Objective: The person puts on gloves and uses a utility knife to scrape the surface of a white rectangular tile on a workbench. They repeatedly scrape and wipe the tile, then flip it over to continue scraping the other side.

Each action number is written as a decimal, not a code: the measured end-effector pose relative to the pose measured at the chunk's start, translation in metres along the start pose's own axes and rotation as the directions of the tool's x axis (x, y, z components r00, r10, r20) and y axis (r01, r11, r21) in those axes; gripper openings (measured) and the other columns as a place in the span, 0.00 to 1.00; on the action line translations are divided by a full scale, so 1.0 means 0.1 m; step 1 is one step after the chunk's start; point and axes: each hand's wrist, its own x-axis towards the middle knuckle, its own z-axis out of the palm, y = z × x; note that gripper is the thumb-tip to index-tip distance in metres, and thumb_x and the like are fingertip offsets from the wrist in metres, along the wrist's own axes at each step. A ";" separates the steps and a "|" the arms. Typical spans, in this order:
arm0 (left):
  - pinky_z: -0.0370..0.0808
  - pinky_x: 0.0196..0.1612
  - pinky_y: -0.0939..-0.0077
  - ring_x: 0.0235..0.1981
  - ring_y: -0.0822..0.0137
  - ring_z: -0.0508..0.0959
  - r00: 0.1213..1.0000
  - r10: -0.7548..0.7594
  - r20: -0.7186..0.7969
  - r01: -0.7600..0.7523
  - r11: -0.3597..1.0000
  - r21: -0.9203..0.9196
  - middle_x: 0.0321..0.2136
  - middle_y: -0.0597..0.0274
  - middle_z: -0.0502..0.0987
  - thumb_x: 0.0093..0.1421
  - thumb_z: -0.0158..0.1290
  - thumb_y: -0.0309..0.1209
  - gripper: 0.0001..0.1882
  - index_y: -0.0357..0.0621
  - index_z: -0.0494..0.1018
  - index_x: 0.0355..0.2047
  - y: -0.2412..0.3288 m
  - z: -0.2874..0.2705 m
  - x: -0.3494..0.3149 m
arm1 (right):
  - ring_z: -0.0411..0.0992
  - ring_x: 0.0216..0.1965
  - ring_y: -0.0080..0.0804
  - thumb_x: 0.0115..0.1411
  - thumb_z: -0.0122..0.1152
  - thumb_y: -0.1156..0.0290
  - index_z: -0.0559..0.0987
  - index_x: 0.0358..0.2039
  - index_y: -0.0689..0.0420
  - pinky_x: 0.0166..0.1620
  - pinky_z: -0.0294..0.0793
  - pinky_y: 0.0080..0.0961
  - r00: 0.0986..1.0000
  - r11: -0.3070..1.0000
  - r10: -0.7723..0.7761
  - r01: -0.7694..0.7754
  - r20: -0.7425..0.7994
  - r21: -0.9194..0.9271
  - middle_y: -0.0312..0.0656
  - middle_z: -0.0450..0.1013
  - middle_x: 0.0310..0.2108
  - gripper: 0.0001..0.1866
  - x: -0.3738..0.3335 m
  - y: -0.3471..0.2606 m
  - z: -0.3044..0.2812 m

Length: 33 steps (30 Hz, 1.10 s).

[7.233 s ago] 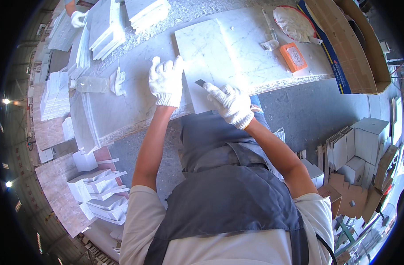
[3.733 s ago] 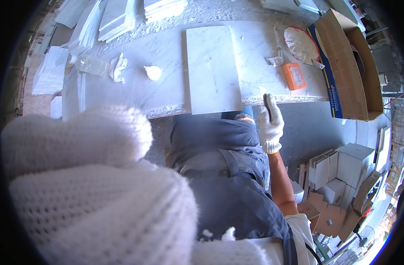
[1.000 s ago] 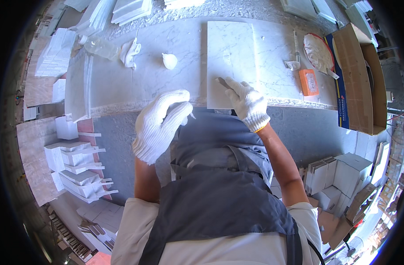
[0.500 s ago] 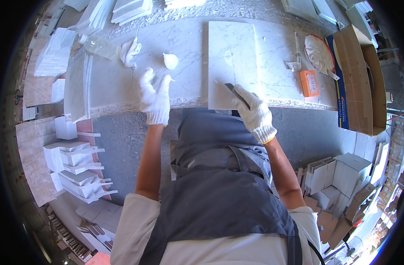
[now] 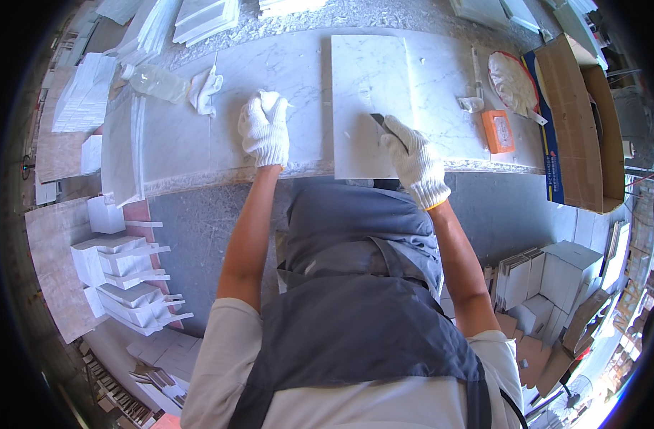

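My left hand, in a white knit glove, has its fingers closed around a small white wad on the marble worktop. Whether the wad is cloth or paste is unclear. My right hand, gloved the same way, grips a dark flat-bladed scraper. The blade's tip hangs over or touches a white marble slab; I cannot tell which. This slab lies on the worktop with its near end at the front edge. Faint smudges mark its surface near the blade.
On the left are a clear bottle, a crumpled white cloth and stacked thin slabs. To the right lie an orange box, a red-rimmed round container of pale material, a thin-handled tool and an open cardboard box.
My left hand has moved forward and right, from open beside the white wad to closed around it. My right hand has shifted slightly forward with the scraper.
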 end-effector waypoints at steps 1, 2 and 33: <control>0.74 0.55 0.55 0.50 0.53 0.79 1.000 -0.003 -0.020 0.003 1.000 0.013 0.44 0.57 0.82 0.58 0.70 0.43 0.26 0.45 0.77 0.52 0.00 0.00 0.00 | 0.83 0.45 0.45 0.68 0.64 0.65 0.82 0.57 0.60 0.52 0.79 0.33 1.000 1.000 0.009 -0.009 0.003 -0.019 0.54 0.84 0.43 0.20 0.05 0.01 0.01; 0.75 0.55 0.56 0.49 0.54 0.79 0.999 -0.006 -0.040 0.007 1.000 0.028 0.43 0.58 0.82 0.58 0.70 0.43 0.24 0.46 0.78 0.51 0.00 0.01 -0.01 | 0.83 0.45 0.45 0.68 0.64 0.64 0.82 0.57 0.60 0.52 0.79 0.33 1.000 0.999 0.017 -0.017 0.007 -0.037 0.54 0.83 0.43 0.20 0.11 0.01 0.02; 0.73 0.56 0.55 0.50 0.51 0.79 1.000 -0.005 -0.018 0.006 0.996 0.088 0.47 0.52 0.81 0.61 0.66 0.45 0.26 0.42 0.76 0.53 0.08 -0.03 -0.02 | 0.76 0.33 0.18 0.71 0.55 0.74 0.77 0.65 0.57 0.35 0.79 0.19 0.854 0.709 0.345 -0.509 0.390 0.488 0.36 0.80 0.36 0.22 -0.24 -0.08 -0.16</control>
